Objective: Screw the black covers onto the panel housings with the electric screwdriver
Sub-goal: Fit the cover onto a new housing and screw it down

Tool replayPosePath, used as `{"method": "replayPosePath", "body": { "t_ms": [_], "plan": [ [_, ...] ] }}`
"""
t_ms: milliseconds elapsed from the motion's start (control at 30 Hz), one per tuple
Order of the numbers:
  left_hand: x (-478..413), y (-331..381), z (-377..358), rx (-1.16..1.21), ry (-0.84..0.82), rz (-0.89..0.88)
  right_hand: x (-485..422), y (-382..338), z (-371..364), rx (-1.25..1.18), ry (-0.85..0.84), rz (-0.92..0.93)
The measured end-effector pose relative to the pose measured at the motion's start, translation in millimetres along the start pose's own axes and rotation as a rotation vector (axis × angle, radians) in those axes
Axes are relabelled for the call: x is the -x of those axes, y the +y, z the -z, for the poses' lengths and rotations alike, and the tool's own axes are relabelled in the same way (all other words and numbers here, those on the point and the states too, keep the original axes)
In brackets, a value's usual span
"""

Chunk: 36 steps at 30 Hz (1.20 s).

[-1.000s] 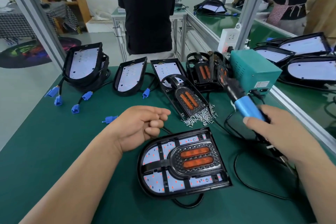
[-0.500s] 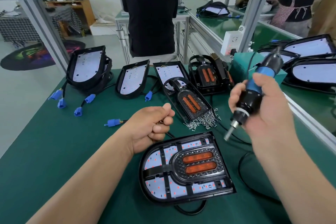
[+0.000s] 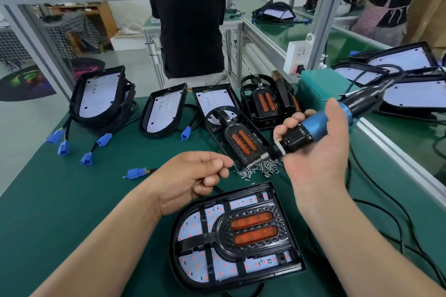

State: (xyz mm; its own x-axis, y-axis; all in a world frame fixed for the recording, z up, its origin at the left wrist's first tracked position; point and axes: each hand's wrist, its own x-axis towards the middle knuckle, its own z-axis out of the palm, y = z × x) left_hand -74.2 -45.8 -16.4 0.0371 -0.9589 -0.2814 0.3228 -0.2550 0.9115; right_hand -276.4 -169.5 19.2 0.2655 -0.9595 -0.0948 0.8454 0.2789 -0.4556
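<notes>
At six o'clock on the green bench mat (image 3: 72, 200), nearest the person, lies the panel housing (image 3: 176, 248) in hand. Its black cover (image 3: 224, 226) with two orange lenses is seated inside over the LED board, and I can see no screws in it yet.

The right hand (image 3: 316, 152), at about two o'clock from the housing, lies palm-up with its fingers curled round the barrel of the electric screwdriver (image 3: 313, 125). The bit points toward nine o'clock, just above the loose screw pile (image 3: 260, 169). The left hand (image 3: 193, 176), at eleven o'clock from the housing, has its fingers curled in and the thumb against the forefinger. Whether a screw is pinched there cannot be made out.

The risks from here, as I judge them:
- **Loose grip:** the palm-up hold looks loose, so the driver must be turned bit-down, and a slip could gouge the LED board or a lens.
- **Cover shift:** the cover seems only to be resting, so a nudge could move it off its holes and a screw might cross-thread.
- **Scattered screws:** the bit hangs close over the pile and could scatter it.
- **Cable snag:** the black cable (image 3: 386, 212) loops at three o'clock beside the housing and could snag or drag it.
- **Overdriving:** too much driving may crack the plastic.

More housings (image 3: 99, 94) wait at eleven and twelve o'clock.
</notes>
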Motion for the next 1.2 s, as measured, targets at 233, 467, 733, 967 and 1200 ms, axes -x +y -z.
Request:
{"method": "replayPosePath", "body": {
  "t_ms": [233,467,733,967,1200],
  "plan": [
    [0,0,-1,-0.072,0.015,-0.002,-5,5,2,0.27,-0.082,0.041],
    [2,1,-2,-0.1,-0.012,-0.021,-6,-1,0,0.262,-0.073,0.05],
    [2,2,-5,-0.113,-0.001,-0.041,-9,-10,1,0.29,-0.134,0.106],
    [1,0,-8,-0.116,-0.017,-0.049,-3,-2,0,0.102,-0.126,0.108],
    [2,3,-11,-0.116,-0.027,-0.055,1,2,-4,0.021,-0.122,0.131]
  ]
}}
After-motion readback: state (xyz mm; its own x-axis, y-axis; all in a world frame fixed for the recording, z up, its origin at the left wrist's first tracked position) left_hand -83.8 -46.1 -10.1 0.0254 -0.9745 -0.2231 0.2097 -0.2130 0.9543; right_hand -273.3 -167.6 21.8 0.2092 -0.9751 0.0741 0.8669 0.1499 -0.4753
